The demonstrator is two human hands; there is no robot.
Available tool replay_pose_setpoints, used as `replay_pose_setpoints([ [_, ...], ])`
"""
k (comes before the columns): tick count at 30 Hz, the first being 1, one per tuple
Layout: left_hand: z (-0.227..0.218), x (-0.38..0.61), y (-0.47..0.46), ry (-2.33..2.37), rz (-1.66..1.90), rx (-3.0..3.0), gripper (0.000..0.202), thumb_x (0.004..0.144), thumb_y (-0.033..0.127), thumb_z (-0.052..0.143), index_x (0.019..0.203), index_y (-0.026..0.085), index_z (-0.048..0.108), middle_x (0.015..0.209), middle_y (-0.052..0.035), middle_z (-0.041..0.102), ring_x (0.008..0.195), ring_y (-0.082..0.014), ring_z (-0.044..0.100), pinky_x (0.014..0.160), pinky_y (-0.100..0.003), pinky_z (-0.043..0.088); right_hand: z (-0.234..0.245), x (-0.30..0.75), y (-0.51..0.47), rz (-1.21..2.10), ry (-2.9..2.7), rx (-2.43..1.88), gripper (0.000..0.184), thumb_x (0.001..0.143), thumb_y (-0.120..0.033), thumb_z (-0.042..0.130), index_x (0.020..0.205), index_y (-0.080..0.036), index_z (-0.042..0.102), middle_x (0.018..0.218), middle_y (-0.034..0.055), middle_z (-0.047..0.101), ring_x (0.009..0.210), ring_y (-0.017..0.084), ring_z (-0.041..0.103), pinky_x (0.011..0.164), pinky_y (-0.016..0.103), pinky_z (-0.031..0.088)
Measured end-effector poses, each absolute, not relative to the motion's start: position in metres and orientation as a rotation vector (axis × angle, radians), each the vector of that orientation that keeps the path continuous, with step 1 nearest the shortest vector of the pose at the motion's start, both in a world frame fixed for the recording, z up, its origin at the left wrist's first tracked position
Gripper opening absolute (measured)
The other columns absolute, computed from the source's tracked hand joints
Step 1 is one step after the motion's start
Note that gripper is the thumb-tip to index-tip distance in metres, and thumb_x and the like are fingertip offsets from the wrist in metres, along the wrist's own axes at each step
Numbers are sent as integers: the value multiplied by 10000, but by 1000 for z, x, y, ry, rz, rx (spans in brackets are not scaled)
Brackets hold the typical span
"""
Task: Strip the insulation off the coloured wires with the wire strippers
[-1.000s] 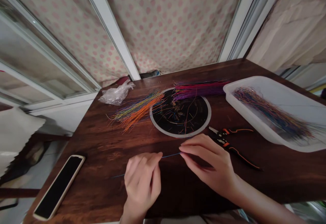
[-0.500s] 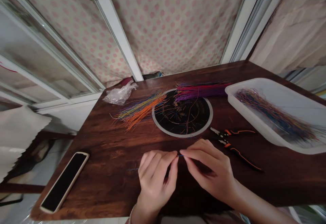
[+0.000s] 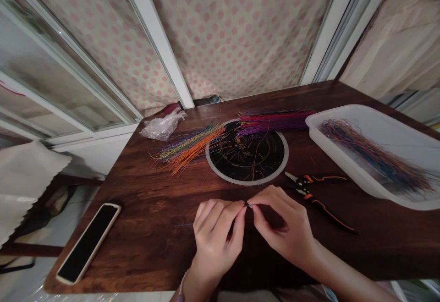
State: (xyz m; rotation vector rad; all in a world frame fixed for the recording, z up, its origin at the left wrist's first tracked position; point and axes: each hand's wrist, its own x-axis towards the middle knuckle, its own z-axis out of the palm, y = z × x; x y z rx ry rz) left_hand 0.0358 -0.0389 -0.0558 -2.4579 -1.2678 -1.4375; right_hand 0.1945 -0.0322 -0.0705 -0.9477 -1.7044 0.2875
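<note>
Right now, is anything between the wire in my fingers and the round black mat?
Nothing visible: only the wooden table separates the blue wire, pinched by your left hand and right hand, from the round black mat.

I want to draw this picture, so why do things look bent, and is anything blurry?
In the head view, the white window frames lean inward and the table looks stretched, as through a wide lens; the thin wire between the left hand and right hand looks slightly soft; a dark shadow lies under the right hand.
</note>
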Motion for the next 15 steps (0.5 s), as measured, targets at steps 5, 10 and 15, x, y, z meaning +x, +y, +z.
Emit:
replay_pose_setpoints([
  [5, -59, 35, -35, -1263, -1405, -2446, 152, 860, 29, 646, 923, 165, 668, 745, -9, 738, 644, -137, 649, 627, -286, 465, -74, 197, -28, 293, -1690, -975, 176, 855, -56, 579, 926, -211, 624, 785, 10, 702, 722, 145, 686, 654, 272, 564],
  [10, -64, 35, -32, -1258, -1396, -2432, 151, 862, 34, 650, 926, 168, 676, 744, -7, 741, 640, -138, 642, 622, -292, 453, -77, 201, -25, 270, -1663, -1003, 135, 853, -105, 640, 823, -217, 571, 798, 21, 683, 737, 155, 689, 653, 278, 568],
  [15, -68, 33, -29, -1282, -1365, -2434, 143, 886, 46, 611, 904, 169, 681, 749, -10, 736, 646, -141, 635, 624, -295, 440, -77, 203, -23, 240, -1719, -975, 177, 868, -86, 617, 988, -213, 643, 857, 28, 725, 776, 160, 703, 691, 301, 561],
])
